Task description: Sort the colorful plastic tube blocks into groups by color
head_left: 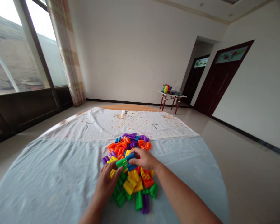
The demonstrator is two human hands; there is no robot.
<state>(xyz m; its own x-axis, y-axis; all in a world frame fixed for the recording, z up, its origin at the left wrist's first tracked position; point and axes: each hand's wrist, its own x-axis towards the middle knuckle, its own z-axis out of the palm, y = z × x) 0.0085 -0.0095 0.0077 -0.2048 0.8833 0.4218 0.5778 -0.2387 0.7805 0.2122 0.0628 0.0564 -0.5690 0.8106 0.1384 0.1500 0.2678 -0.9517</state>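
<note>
A heap of plastic toy blocks (pixel 130 168) in orange, purple, blue, yellow and green lies on a round table covered with a pale blue cloth (pixel 49 177). My left hand (pixel 106 183) rests on the near left of the heap, fingers curled round a green block (pixel 120 162). My right hand (pixel 144 159) reaches in from the right, its fingers pinched on a blue block (pixel 131 156) that meets the green one end to end. Both hands hover over the middle of the heap.
A white patterned cloth (pixel 121 124) covers the table's far half, with a small pale object on it. Behind stand a small red-legged side table (pixel 172 97) carrying coloured items, two dark doors (pixel 220 77) at right, and a large window with a curtain (pixel 65 49) at left.
</note>
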